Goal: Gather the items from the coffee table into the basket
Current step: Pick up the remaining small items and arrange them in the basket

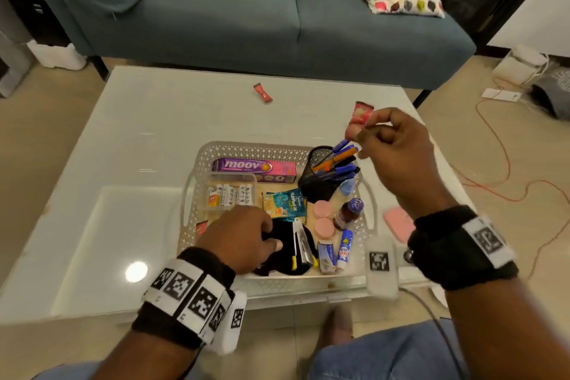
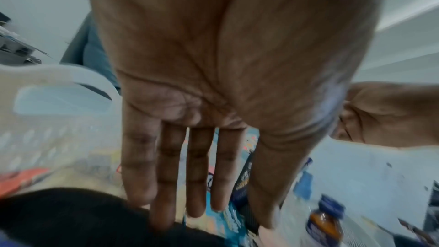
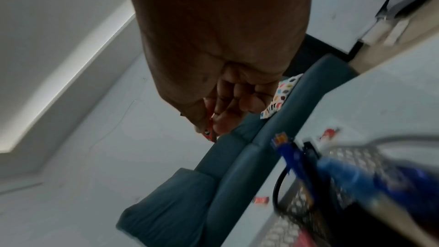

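A white lattice basket (image 1: 253, 146) stands on the glass coffee table (image 1: 148, 133), filled with several items. My right hand (image 1: 364, 129) pinches a red sachet (image 1: 357, 119) between thumb and fingers, in the air above the basket's far right corner. The right wrist view shows the same pinch (image 3: 211, 123) on the sachet (image 3: 209, 132). My left hand (image 1: 268, 234) is over the basket's near left part. Its straight fingers (image 2: 164, 213) touch a black cloth (image 2: 71, 219) lying in the basket. A second red wrapper (image 1: 262, 92) lies alone on the far side of the table.
Inside the basket are a pink moov box (image 1: 256, 167), a black mesh pen holder (image 1: 324, 170), a brown bottle (image 1: 348, 213) and small tubes. A pink flat object (image 1: 399, 224) lies right of the basket. A blue sofa (image 1: 246, 9) stands behind; cables (image 1: 509, 170) cross the floor at right.
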`<state>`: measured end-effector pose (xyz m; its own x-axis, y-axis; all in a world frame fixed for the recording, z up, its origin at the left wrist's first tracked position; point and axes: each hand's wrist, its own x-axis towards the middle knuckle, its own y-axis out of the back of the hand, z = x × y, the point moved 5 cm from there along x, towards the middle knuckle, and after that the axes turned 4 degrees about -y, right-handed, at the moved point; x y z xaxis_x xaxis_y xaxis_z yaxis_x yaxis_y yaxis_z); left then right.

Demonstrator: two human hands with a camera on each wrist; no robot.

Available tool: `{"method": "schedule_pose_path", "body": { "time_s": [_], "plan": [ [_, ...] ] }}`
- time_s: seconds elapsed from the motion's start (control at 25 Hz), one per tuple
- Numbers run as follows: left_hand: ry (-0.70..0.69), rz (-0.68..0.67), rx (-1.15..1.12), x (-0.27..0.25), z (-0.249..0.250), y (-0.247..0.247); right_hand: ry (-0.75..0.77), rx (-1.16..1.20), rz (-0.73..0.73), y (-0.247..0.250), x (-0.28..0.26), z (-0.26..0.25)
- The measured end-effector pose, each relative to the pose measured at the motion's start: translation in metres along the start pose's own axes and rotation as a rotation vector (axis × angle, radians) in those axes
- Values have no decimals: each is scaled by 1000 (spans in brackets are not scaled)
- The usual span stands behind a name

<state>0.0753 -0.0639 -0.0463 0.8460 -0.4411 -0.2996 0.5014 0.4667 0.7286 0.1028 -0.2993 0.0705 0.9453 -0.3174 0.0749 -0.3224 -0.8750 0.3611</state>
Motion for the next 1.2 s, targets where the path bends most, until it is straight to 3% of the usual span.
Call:
{"method": "schedule_pose_path", "body": {
  "time_s": [0.12,0.2,0.36,0.52,0.68,0.84,1.0,1.2],
  "plan": [
    [-2,489,-136,-14,-16,62,-126,38,-175,-64,-48,4],
    [105,659,-94,-24,-45,89,-223,58,-306,-106,-69,21],
    [378,462,-62,-31,-94,86,-303,-196,-493,-160,-80,58],
    [373,458,-76,-30,-88,87,-391,-435,-605,-189,-74,80],
    [389,460,-77,-33,-80,89,-473,-455,-721,-216,-80,76],
    [387,446,-86,-35,-80,90,-427,-550,-730,-229,-78,76],
    [395,426,-74,-36,-77,90,-189,-702,-656,-211,-72,61],
    [357,404,-79,-33,-77,87,-82,-389,-498,-180,-15,8]
  ]
}}
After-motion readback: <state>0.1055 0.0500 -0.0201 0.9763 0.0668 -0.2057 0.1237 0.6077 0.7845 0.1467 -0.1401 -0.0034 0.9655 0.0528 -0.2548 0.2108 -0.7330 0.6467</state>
